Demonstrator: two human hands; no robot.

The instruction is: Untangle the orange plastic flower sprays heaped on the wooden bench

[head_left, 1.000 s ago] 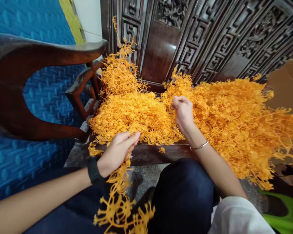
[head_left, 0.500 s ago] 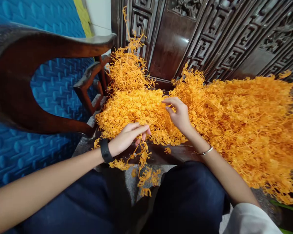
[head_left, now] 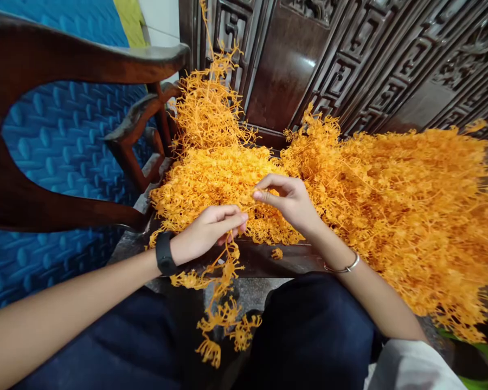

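The left hand (head_left: 205,233) has its grip closed on a hanging strand of orange sprigs (head_left: 222,303), held out over the near edge of the wooden seat (head_left: 268,260) so that the branched ends dangle free between the knees instead of catching on the rest. The right hand (head_left: 290,200), just to the right of it, pinches thumb against forefinger on a thin orange stem at the near edge of the orange heap (head_left: 382,200), its grip closed on that stem; the fine pinch suits a piece that slender. The heap covers the seat from the carved armrest (head_left: 85,59) on the left across to the far right, banked against the carved backrest (head_left: 350,49), which keeps it within reach. A black wristband (head_left: 164,253) sits on the left wrist, a thin bangle (head_left: 344,266) on the right.
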